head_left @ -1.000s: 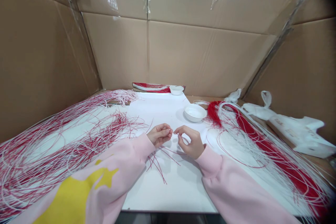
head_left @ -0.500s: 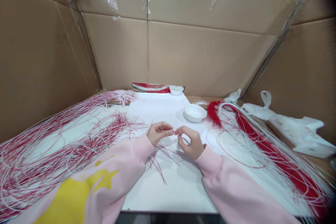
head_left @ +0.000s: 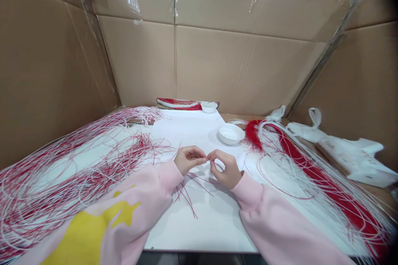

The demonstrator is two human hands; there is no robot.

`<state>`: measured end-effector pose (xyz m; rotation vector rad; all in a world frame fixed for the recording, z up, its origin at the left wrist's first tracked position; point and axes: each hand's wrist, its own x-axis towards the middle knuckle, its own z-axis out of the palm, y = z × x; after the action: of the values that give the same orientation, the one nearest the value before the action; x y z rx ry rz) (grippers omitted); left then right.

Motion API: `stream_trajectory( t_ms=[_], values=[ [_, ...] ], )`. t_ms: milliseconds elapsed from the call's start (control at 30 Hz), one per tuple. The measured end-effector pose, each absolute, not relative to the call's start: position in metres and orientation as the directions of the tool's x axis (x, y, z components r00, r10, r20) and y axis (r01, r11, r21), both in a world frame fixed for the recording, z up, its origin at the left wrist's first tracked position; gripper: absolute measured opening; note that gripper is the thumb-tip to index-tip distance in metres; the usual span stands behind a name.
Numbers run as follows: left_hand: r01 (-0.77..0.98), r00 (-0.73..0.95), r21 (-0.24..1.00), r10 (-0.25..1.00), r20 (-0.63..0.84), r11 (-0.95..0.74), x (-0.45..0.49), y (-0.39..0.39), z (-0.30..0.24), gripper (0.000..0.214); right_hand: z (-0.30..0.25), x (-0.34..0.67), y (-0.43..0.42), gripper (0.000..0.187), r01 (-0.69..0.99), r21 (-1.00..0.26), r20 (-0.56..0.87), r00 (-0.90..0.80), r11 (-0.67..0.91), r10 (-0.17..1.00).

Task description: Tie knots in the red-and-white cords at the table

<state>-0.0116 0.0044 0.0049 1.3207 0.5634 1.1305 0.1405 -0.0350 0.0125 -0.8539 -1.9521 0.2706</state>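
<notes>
Thin strand — pinched btwn L hand, R hand

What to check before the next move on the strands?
1. Left hand and right hand meeting at the fingertips: ok.
2. Strand gripped between the fingertips: cannot tell, too thin to see.
3. Loose red strands clear of the left sleeve: not ok, they run beneath it.
4. Red-and-white strand bundle apart from the right hand: ok.
5. Contents of the white bowl: cannot tell.
</notes>
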Motion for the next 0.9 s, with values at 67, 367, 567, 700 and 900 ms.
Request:
stream_trajectory(
  t_ms=[67, 367, 567, 700, 900],
  values=[
    [-0.315, 0.402, 0.939, 0.877, 0.265, -0.139, -0.0114, 0.0047, 0.0042, 0.018, 0.0122, 0.1403, -0.0349, 0.014, 0.452, -0.509, 0.684, -0.304, 0.733, 0.663],
    [-0.300, 0.419, 0.942, 0.866, 0.272, -0.151, -0.0119, 0.0041, 0.0045, 0.017, 0.0131, 0.1396, -0.0357, 0.014, 0.460, -0.509, 0.676, -0.310, 0.728, 0.668],
    [-0.275, 0.430, 0.947, 0.860, 0.276, -0.166, -0.0117, 0.0038, 0.0042, 0.017, 0.0132, 0.1390, -0.0361, 0.013, 0.456, -0.504, 0.682, -0.310, 0.733, 0.662],
    [-0.270, 0.429, 0.949, 0.862, 0.271, -0.164, -0.0116, 0.0038, 0.0047, 0.016, 0.0127, 0.1392, -0.0357, 0.013, 0.451, -0.509, 0.681, -0.308, 0.733, 0.664],
    [-0.281, 0.415, 0.947, 0.870, 0.266, -0.155, -0.0115, 0.0036, 0.0059, 0.016, 0.0128, 0.1397, -0.0351, 0.014, 0.455, -0.510, 0.677, -0.311, 0.730, 0.667]
  ],
)
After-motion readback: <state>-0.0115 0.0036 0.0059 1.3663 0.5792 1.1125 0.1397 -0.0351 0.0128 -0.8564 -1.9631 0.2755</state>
